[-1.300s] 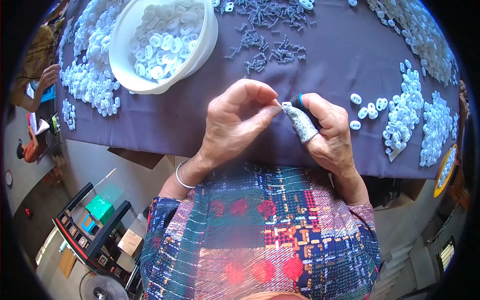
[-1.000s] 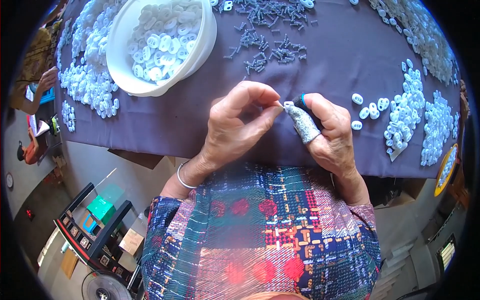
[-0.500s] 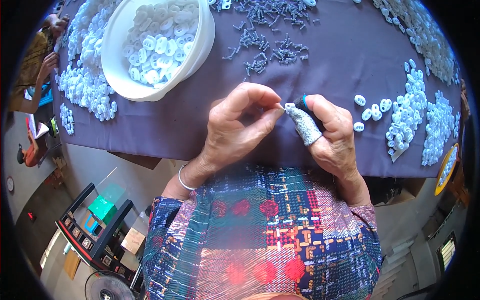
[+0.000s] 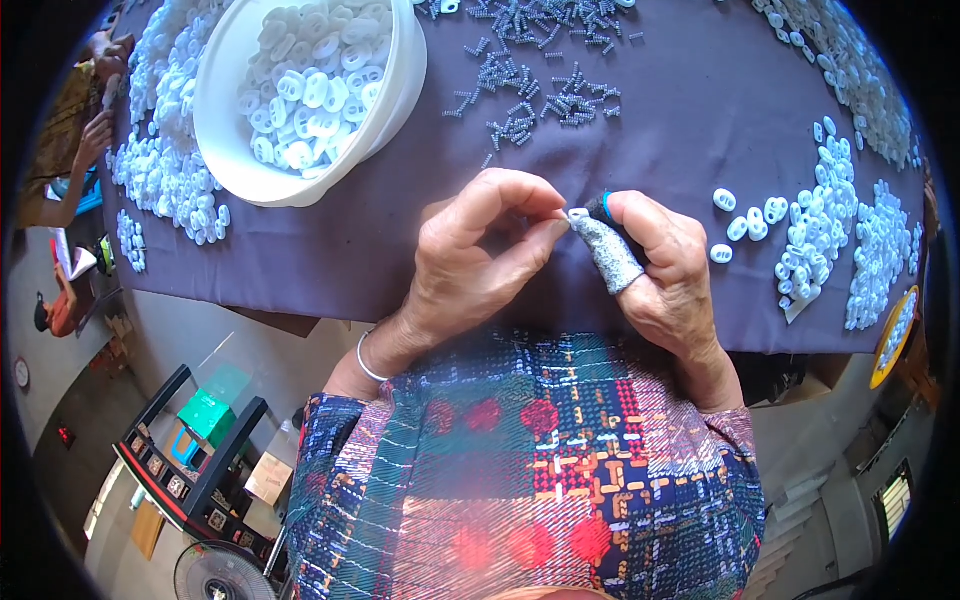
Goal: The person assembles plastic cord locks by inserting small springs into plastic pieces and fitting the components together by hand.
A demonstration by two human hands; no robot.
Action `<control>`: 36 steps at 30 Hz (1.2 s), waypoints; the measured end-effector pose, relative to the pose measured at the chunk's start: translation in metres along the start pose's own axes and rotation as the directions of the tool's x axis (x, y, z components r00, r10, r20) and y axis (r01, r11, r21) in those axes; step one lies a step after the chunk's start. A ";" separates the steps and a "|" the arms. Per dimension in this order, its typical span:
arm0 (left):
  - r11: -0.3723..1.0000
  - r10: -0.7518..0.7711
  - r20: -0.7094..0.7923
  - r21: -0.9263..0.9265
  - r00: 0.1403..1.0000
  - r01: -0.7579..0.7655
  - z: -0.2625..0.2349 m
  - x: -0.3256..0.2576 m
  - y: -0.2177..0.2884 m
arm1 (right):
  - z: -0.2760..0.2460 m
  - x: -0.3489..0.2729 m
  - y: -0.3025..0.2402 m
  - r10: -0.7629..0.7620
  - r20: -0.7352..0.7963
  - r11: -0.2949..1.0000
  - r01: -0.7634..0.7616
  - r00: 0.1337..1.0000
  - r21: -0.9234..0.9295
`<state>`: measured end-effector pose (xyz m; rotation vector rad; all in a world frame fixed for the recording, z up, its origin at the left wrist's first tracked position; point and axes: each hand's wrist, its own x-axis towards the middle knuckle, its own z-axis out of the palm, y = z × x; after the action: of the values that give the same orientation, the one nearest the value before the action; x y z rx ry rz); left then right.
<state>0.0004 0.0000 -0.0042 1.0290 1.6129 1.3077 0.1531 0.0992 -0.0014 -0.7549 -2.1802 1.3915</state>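
Above the near part of the cloth, my two hands meet at a small white plastic piece [image 4: 578,213]. My right hand [image 4: 665,265] grips it between a thumb wrapped in speckled grey cloth [image 4: 610,255] and a finger in a dark cover with a blue edge. My left hand [image 4: 480,250] is closed in a pinch at the piece's left end; whatever its fingertips hold is too small to make out. Beyond the hands lie loose small metal springs [image 4: 515,90]. Several white oval cord-lock pieces [image 4: 738,228] with two holes lie right of my right hand.
A white tub [image 4: 290,190] of white ovals stands at the far left, beside a large heap [image 4: 170,180]. More white pieces are piled at right [image 4: 820,225], near a yellow-rimmed tray [image 4: 895,335]. Another person's hands [image 4: 100,130] show at the left edge. A fan [image 4: 220,575] stands lower left.
Both hands stay almost in place, still joined at the white piece. The whole view has shifted very slightly.
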 end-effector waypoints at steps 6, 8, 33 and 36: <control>0.957 0.227 0.020 0.184 0.974 -0.227 0.001 -0.001 -0.005 | -0.001 0.000 0.000 0.013 0.037 1.000 -0.013 0.999 -0.009; 0.960 0.215 0.017 0.178 0.976 -0.215 0.001 -0.002 -0.005 | -0.001 0.001 -0.001 0.005 0.033 1.000 -0.005 0.999 0.006; 0.990 -0.024 0.019 -0.136 1.000 0.026 -0.001 0.000 0.002 | 0.002 -0.002 -0.003 0.251 0.081 0.926 -0.264 0.964 0.269; 0.991 -0.028 0.014 -0.132 0.999 0.030 0.000 0.000 0.000 | 0.003 -0.004 -0.001 0.276 0.075 0.906 -0.285 0.958 0.313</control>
<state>0.0001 -0.0004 -0.0039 0.9273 1.5051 1.3671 0.1535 0.0942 -0.0018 -0.9534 -1.8455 1.8556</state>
